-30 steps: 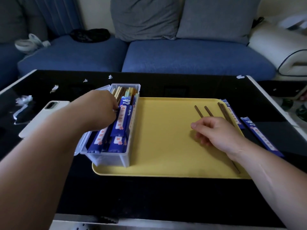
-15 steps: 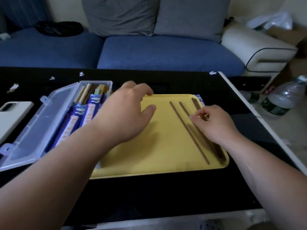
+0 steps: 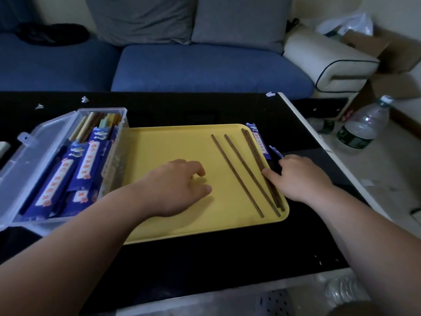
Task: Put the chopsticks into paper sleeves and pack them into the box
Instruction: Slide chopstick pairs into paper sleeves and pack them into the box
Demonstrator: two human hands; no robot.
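Tray (image 3: 173, 142): yellow, smooth plastic, rectangular with rounded corners and a low rim, on a glossy black table (image 3: 205, 258).

Chopsticks (image 3: 254, 151): four slim dark-brown wooden sticks lying bare on the tray's 3 o'clock side, slanting from 11 to 5 o'clock.

Box (image 3: 115, 156): clear plastic, oblong, at the tray's 9 o'clock, with its hinged lid (image 3: 34, 151) thrown open. It is packed with blue printed paper sleeves (image 3: 87, 163).

Loose sleeve (image 3: 259, 140): just outside the rim at 2 o'clock.

Left hand (image 3: 177, 185): rests mid-tray, fingers loosely bent, holding nothing.

Right hand (image 3: 300, 179): over the rim at 3 o'clock, one straight digit touching the outermost chopsticks. Whether the bent fingers hold anything cannot be told.

Room: blue fabric sofa (image 3: 205, 67) with grey cushions (image 3: 239, 19) at 12 o'clock; clear water bottle (image 3: 362, 126) on the pale floor at 2 o'clock.
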